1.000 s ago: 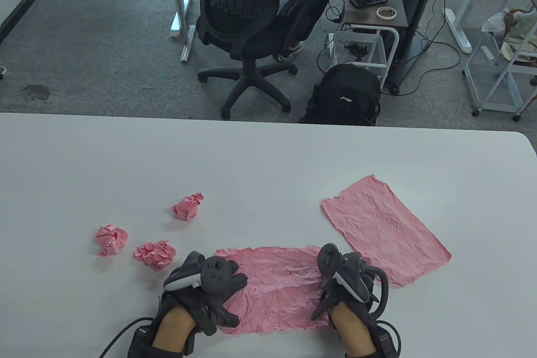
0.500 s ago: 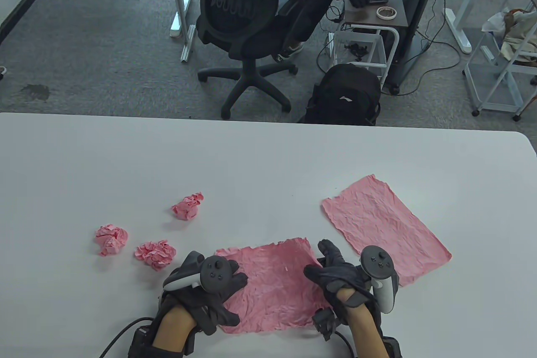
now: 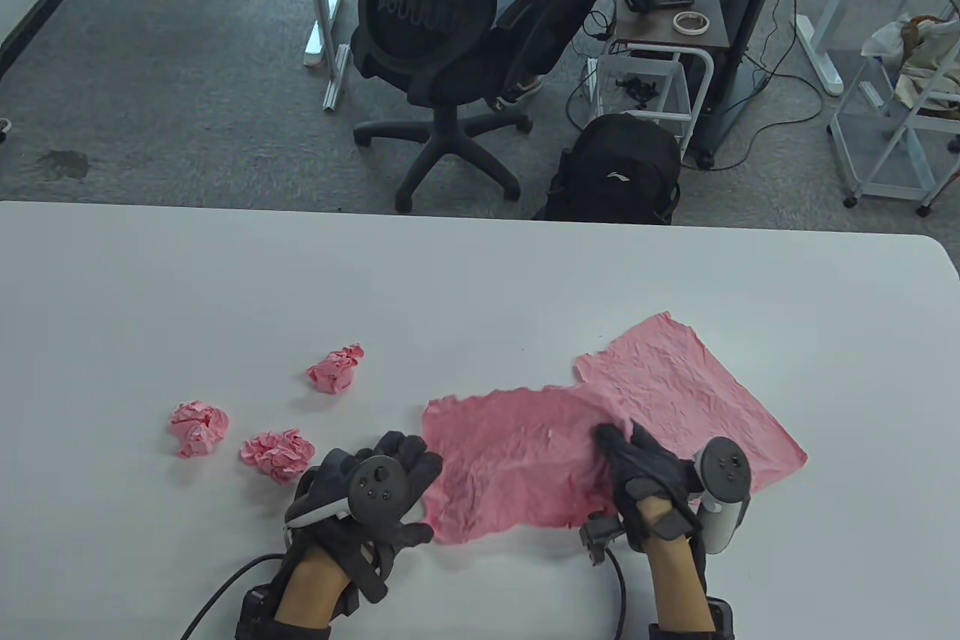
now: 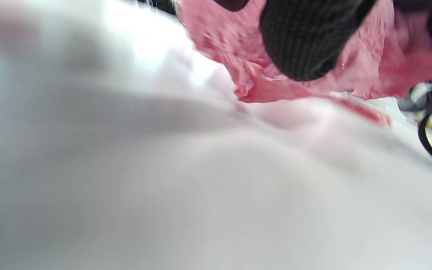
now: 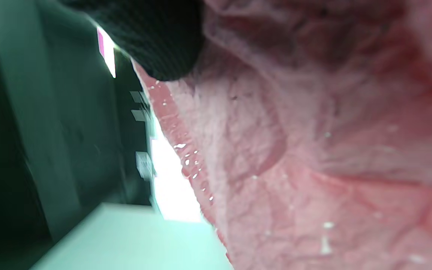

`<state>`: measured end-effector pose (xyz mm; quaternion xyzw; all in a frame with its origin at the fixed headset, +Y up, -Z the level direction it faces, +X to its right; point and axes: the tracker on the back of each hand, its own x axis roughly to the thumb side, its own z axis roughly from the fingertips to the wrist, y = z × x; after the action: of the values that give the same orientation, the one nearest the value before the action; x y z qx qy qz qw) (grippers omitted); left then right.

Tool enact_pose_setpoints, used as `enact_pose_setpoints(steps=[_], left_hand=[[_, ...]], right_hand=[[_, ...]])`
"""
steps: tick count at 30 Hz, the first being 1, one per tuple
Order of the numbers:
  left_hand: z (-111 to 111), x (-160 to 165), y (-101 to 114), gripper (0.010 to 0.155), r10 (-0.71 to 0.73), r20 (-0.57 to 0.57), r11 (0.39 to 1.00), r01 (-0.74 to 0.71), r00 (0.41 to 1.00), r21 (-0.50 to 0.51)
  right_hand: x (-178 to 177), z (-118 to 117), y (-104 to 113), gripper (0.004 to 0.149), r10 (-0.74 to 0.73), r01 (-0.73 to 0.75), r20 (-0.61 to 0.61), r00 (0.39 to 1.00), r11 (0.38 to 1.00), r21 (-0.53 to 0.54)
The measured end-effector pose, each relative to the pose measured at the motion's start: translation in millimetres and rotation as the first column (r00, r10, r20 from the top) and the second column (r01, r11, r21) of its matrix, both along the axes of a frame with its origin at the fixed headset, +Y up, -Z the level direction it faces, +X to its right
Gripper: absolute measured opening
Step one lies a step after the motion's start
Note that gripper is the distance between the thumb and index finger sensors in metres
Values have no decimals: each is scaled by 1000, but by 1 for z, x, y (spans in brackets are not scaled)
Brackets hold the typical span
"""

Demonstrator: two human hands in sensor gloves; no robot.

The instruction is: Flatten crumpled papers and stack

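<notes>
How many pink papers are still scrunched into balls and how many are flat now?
Scrunched pink balls: 3, one far left, one beside it, one farther back.
Flattened pink sheets: 2, the sheet on the right and the sheet under the right hand, which overlaps it.
Total: 5 pink papers.

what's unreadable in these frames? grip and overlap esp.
- Right hand grip on the flattened pink sheet: table view, the glove's back hides the fingertips; right wrist view too close and blurred.
- Overlap with the second flattened sheet: table view, hand covers the seam.
- Left hand: touching the sheet edge or not; left wrist view motion-blurred.
</notes>
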<state>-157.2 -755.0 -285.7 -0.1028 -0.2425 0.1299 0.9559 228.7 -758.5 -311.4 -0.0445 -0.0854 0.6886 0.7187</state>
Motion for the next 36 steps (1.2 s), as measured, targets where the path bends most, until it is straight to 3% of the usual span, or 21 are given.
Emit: enact_pose_setpoints(steps=[4, 7, 11, 14, 18, 22, 25, 32, 36], left_hand=[[1, -10, 11, 84, 25, -83, 993, -15, 996, 115], [-1, -12, 9, 84, 23, -108, 996, -14, 994, 91], [-2, -18, 9, 82, 26, -135, 995, -13, 991, 94], [-4, -30, 14, 82, 34, -180, 994, -15, 983, 104], [-2, -61, 24, 79, 101, -315, 984, -49, 944, 169], [1, -94, 29, 75, 114, -454, 976, -14, 884, 217], [2, -108, 27, 73, 101, -534, 979, 12, 840, 205], [-8, -109, 3, 76, -30, -574, 998, 59, 818, 32], [-13, -107, -8, 71, -86, -563, 996, 92, 822, -18]], right_hand=[[51, 7, -3, 43, -178, 160, 339, 924, 984, 79], [76, 15, -15, 49, -159, 170, 474, 866, 985, 19], [90, 20, -22, 65, -59, 112, 498, 865, 991, -77], [93, 25, -13, 76, 85, -18, 484, 871, 990, -142], [91, 36, 7, 80, 386, -339, 524, 759, 922, -188], [80, 41, 25, 80, 538, -542, 544, 644, 823, -171], [72, 45, 33, 78, 580, -622, 553, 598, 771, -137], [46, 39, 36, 73, 611, -693, 494, 619, 720, -23], [32, 34, 33, 72, 622, -701, 433, 652, 713, 31]])
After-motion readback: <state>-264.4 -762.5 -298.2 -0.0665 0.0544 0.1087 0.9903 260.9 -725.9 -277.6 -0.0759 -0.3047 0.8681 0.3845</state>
